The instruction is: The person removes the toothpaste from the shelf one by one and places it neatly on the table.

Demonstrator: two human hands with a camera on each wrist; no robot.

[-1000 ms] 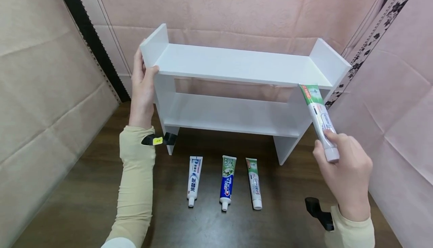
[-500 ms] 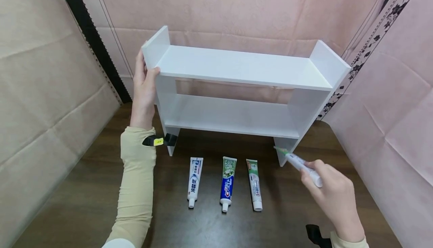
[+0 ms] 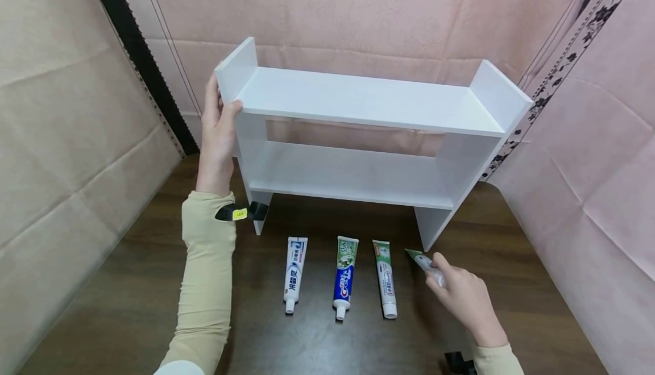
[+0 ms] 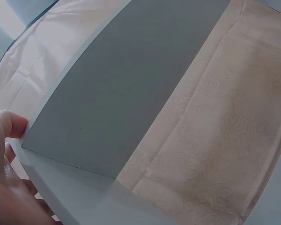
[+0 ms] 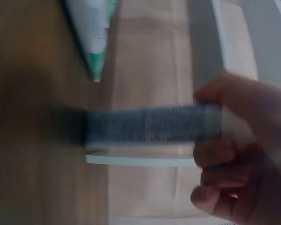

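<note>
My left hand (image 3: 217,133) grips the upper left side panel of a white two-tier shelf (image 3: 358,96), its thumb over the front edge, as the left wrist view also shows. In my right hand (image 3: 468,301) is a toothpaste tube (image 3: 422,261) with a green end, pinched near its cap. That tube's green end points down close to the table, beside the shelf's right foot; the right wrist view shows it blurred. Left of it lie a green-and-white toothpaste tube (image 3: 385,278), a blue-and-green toothpaste tube (image 3: 345,277) and a white-and-blue toothpaste tube (image 3: 294,274), caps toward me.
The shelf stands on a dark wooden table (image 3: 327,346). Pink cloth (image 3: 358,11) hangs behind it, with more pale cloth walls at the left (image 3: 77,136) and right (image 3: 588,165).
My right hand has brought its toothpaste tube down and left, from in front of the shelf's right upper corner to low over the table. The left hand keeps its grip on the shelf.
</note>
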